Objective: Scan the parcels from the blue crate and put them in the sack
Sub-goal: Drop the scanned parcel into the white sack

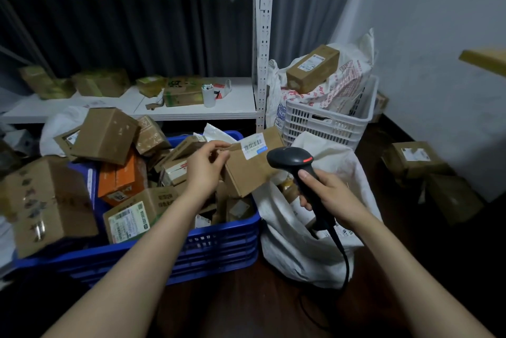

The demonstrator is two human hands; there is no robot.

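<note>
— What is seen at the left?
— A blue crate (219,241) is heaped with cardboard parcels (128,217). An orange box (120,178) is wedged among them.

— And over its right end?
— A flat brown parcel (252,173) is held tilted above the crate's right edge, with its barcode label (253,144) turned upward. It is pinched at its left corner by the left hand (205,165), thumb and curled fingers closed on the cardboard.

— What is found just right of that?
— A black scanner (295,165) is gripped by the right hand (325,195), the fingers wrapped round its handle. Its head is aimed towards the label, near it but apart.

— And the sack?
— The white sack (295,250) is stood open just beside the crate, below the scanner, and parcels are seen inside. A white crate (325,124) is set behind it.
</note>
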